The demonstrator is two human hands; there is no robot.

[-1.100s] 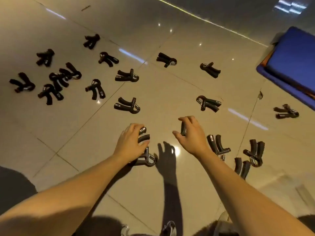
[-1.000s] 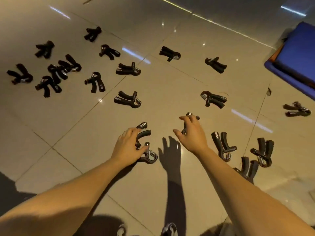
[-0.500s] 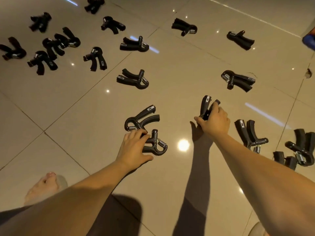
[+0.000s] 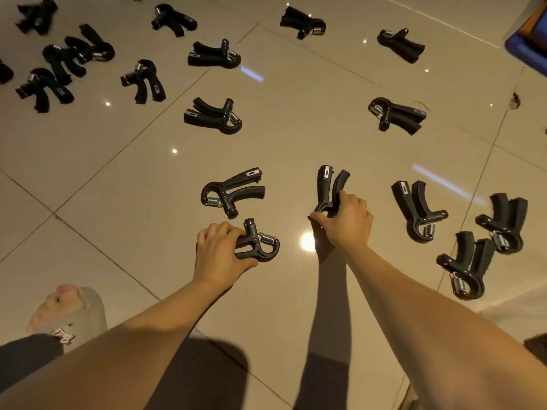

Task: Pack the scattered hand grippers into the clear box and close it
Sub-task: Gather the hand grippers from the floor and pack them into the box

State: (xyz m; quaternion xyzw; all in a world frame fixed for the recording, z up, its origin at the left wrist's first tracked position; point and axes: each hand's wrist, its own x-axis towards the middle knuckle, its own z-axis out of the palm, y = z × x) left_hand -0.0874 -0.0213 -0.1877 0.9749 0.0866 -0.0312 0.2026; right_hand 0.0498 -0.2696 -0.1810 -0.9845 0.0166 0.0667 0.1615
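Note:
Several black hand grippers lie scattered over the beige tiled floor (image 4: pixel 296 119). My left hand (image 4: pixel 220 251) is closed on one hand gripper (image 4: pixel 262 247) lying on the floor, its spring end sticking out to the right. My right hand (image 4: pixel 346 221) grips the looped end of another hand gripper (image 4: pixel 328 187), whose handles point away from me. A loose hand gripper (image 4: pixel 232 192) lies just beyond my left hand. Three more (image 4: pixel 418 210) (image 4: pixel 506 221) (image 4: pixel 467 264) lie to the right of my right hand. The clear box is out of view.
Further hand grippers lie at mid floor (image 4: pixel 213 116) (image 4: pixel 396 115) and in a cluster at the far left (image 4: pixel 62 63). A blue mat (image 4: pixel 529 39) shows at the top right corner. A foot in a slipper (image 4: pixel 68 312) stands at the lower left.
The view has tilted down and closer to the floor. My right hand has closed on the looped end of its gripper. My left hand has closed on the nearer of the two grippers.

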